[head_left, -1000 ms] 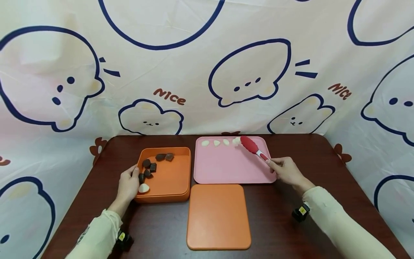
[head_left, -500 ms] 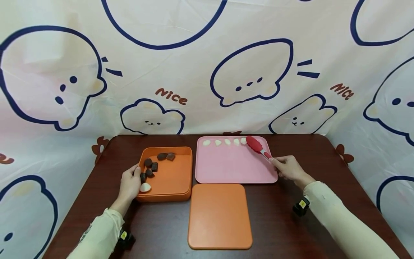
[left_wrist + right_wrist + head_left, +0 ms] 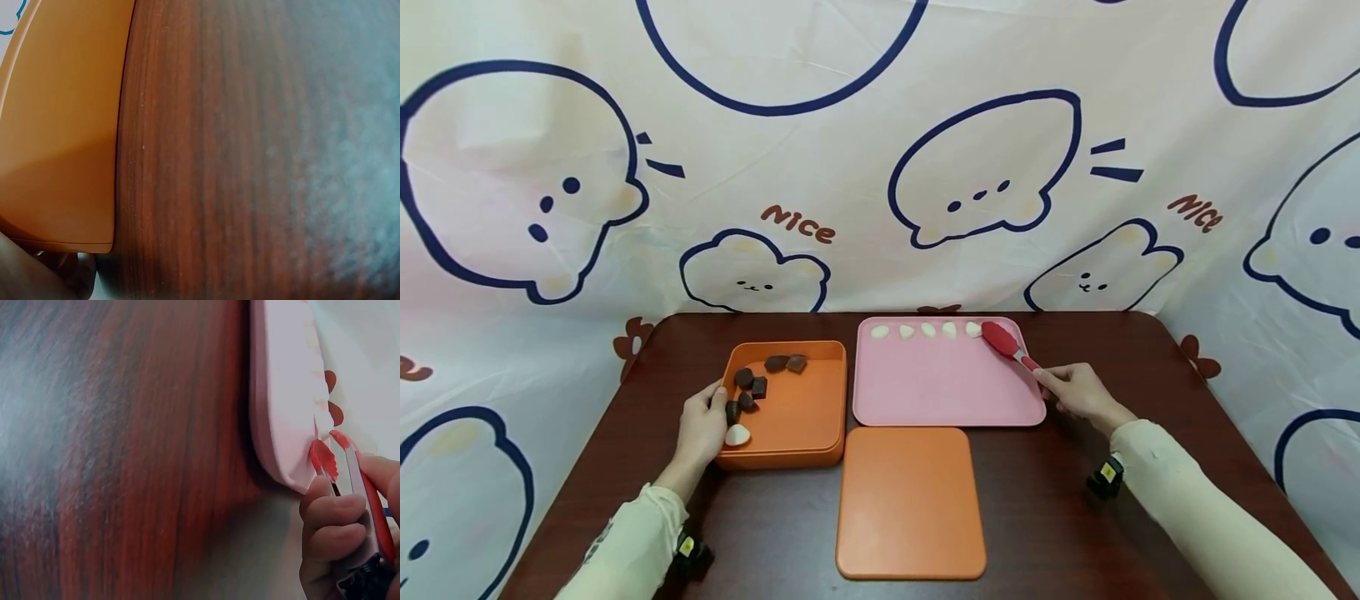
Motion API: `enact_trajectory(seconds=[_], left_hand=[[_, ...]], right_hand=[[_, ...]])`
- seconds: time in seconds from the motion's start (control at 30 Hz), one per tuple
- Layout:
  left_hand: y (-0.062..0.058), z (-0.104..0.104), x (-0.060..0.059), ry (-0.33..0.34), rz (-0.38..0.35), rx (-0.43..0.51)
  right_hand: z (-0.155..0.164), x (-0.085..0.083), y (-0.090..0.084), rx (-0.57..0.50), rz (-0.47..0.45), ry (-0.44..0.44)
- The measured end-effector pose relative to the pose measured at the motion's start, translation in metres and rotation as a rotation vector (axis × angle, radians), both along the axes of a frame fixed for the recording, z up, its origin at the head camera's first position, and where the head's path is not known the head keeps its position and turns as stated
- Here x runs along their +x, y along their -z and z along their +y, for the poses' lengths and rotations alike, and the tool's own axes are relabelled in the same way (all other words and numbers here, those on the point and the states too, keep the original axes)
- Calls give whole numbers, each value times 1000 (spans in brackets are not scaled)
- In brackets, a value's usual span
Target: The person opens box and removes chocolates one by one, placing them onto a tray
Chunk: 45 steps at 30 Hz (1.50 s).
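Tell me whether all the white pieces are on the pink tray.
No, one white piece lies in the orange box, near the left hand.

Your head view: bright, even light; pale glow on the backdrop, upper left. Your left wrist view: dimmer, soft; bluish glare on the table, right side; shadow over the orange box, lower part. Your right wrist view: hazy, pink tray washed out, glare far left.

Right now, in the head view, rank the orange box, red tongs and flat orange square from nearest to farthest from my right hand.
1. Red tongs: held in your right hand.
2. Flat orange square: to that hand's left, nearer your body.
3. Orange box: farthest left, gripped by your left hand.
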<state>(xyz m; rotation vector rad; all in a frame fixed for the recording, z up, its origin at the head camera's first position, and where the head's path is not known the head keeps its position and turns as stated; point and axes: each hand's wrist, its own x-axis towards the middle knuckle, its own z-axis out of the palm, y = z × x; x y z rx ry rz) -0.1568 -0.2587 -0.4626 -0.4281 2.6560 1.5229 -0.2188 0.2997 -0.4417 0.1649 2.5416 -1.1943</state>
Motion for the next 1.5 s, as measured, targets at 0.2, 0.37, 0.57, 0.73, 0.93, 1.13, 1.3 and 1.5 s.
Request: enact_trajectory(seconds=[0.2,0.37,0.57,0.73,0.93,1.13,1.3,1.5], left_hand=[[1,0,0,-4,-4,-3],[2,0,0,-10,-3,-6],[1,0,0,-9,-11,-4],[1,0,0,-10,-18,10],[1,-1,-1,4,-11,4],[1,-1,-1,-6,-12,0],[1,-2,0,3,-16,-2],[1,0,0,9,-22,1]], right_hand=[[-2,2,-5,111,158,-29],[-16,9,-20,171,321,-48],[-52,20,-32,141,480,-125],[-93,37,-40,187,515,-222],[-133,51,-47,331,643,-374],[-166,56,-51,508,807,-515],[-189,56,-50,564,862,-612],[-213,56,-52,595,881,-678]])
